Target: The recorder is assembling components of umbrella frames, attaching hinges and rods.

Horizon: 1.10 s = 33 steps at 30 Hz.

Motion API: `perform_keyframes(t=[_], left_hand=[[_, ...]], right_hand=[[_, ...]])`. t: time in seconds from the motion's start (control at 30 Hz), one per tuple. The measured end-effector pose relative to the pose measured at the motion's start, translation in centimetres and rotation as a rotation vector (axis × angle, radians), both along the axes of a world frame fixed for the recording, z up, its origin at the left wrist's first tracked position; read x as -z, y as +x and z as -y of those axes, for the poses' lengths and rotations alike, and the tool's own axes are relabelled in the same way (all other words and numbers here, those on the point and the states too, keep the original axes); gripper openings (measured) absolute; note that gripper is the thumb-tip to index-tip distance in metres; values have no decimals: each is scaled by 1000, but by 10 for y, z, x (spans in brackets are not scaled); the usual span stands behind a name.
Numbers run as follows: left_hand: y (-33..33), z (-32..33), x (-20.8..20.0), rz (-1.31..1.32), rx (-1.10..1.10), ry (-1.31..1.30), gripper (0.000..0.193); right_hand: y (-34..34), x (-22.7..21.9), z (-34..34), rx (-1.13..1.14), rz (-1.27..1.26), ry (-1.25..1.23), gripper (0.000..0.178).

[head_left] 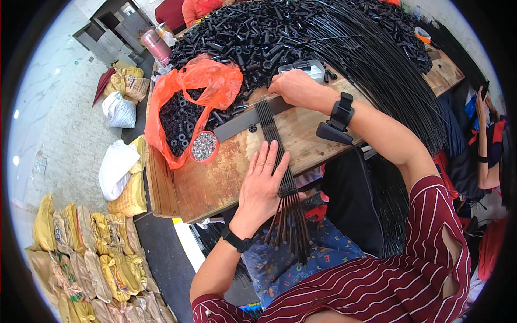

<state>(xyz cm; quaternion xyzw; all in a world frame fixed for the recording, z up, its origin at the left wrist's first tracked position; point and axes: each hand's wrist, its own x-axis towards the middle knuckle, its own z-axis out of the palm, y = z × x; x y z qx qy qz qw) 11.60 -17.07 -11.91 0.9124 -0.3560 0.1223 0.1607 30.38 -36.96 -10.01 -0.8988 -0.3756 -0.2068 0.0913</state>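
My left hand [257,185] lies over a row of thin dark rods [267,119] at the table's near edge. Its fingers are stretched along the top, and the thumb tip shows beyond the row's right side, holding it. The rods' far ends rest across a flat grey metal strip [237,127]; their near ends fan out over my lap. My right hand [302,89] is closed, fingertips bent together above the strip, beside a clear plastic box [315,71] with black parts. Whatever those fingertips hold is hidden. A small black ring-shaped piece [252,128] lies left of the rods.
An orange plastic bag [223,78] of black parts and a red tub [217,148] of small silver pieces stand left. Black tubular parts [242,32] heap behind. Long dark rods [388,81] spread right. Filled sacks [99,226] line the left floor. Another person's hands [481,107] show far right.
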Motion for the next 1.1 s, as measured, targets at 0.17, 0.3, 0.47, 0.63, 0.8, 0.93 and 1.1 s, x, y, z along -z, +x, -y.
perform_keyframes(t=[0.17, 0.3, 0.47, 0.63, 0.8, 0.93, 1.1], left_hand=[[0, 1, -1, 6, 0, -17, 85], [1, 0, 2, 19, -4, -16, 85], [1, 0, 1, 15, -9, -17, 86], [0, 1, 0, 18, -14, -14, 86], [0, 0, 2, 16, -8, -18, 86], [1, 0, 2, 18, 1, -18, 86], [0, 0, 2, 14, -2, -13, 86]], right_hand=[[0, 1, -3, -35, -23, 78, 11], [2, 1, -6, -54, -59, 116, 11], [2, 0, -10, -58, -49, 76, 10], [-1, 0, -9, -104, -63, 159, 10], [-1, 0, -10, -134, -66, 192, 10], [-1, 2, -10, -118, -81, 187, 11], [-1, 1, -12, -120, -79, 195, 13]])
